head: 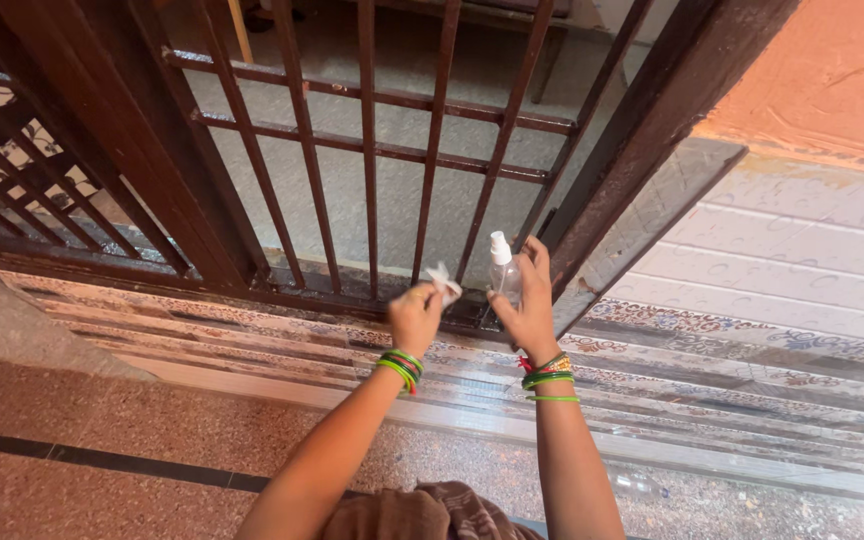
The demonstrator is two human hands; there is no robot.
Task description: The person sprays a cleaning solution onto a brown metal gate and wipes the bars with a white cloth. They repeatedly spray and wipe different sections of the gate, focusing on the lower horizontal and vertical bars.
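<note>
While the left hand (414, 318) is closed around a small crumpled white cloth (443, 284), pinching it up near the foot of a vertical bar, the right hand (527, 305) grips a small clear plastic spray bottle with a white nozzle (501, 268), fingers wrapped round its body and the nozzle standing upright. Both hands sit close together, low against the dark brown metal gate with thin upright bars (370, 150), just above its bottom rail and beside the thick slanted frame post (642, 140). Green and multicoloured bangles (549, 376) ring both wrists. Below the gate runs a patterned tiled threshold step (252, 330), and speckled reddish floor (102, 420) lies nearer the person.

To wipe well here, I judge it best to wrap the cloth around the bar rather than dab one face, to keep the nozzle aimed at the metal and away from the cloth hand, and to work the joint where bar meets rail, where grime would likely gather.
</note>
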